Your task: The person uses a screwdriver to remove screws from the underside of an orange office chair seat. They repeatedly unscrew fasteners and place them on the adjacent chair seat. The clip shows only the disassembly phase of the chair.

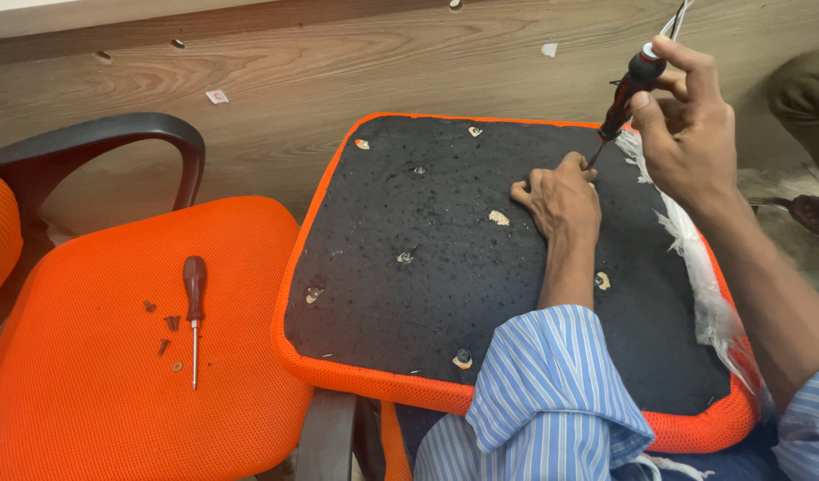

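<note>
— Two screwdrivers are in view. Far left, on the orange mesh chair seat [115, 383], the brown-handled screwdriver [194, 312] lies loose beside a few dark screws [165, 325], and neither of your hands is near them.

— And the one I'm using?

— Further right, your left hand [561, 196] rests on the black underside of the upturned seat pad [409, 294], fingers curled down at the spot where the tip meets the fabric. Your right hand [690, 125] has its grip closed round the red-and-black screwdriver [627, 89], held steeply with the tip down by your left fingers.

— So which step is this?

— By the look of it, you're working a screw near the pad's far right edge. The next turn calls for a seated tip and steady downward pressure; I can't make out the screw head itself.

— What's around me?

— Torn white plastic wrap [694, 258] trails along the pad's right edge, and a wood-grain wall panel [356, 62] runs behind both seats.
</note>
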